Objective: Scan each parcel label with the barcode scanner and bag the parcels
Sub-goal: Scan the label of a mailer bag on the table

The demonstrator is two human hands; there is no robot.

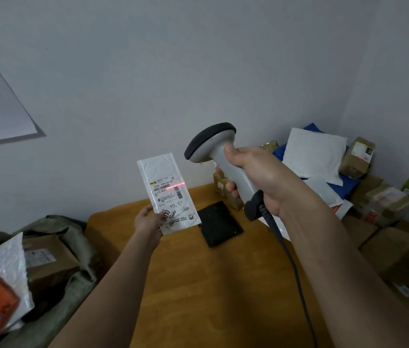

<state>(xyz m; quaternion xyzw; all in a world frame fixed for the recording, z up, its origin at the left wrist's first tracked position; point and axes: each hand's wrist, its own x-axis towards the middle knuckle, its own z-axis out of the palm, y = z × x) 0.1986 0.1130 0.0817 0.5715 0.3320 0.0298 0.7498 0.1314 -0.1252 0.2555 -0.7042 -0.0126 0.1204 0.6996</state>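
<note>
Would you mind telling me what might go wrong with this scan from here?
1. The left hand pinches the white parcel only at its bottom corner, so it may sag or tilt and move the label away from the red scan line.
2. The scanner in the right hand trails a cable over the table; it might drag the black pad.

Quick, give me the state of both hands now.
Left hand: pinches the white parcel upright.
Right hand: grips the barcode scanner.
</note>
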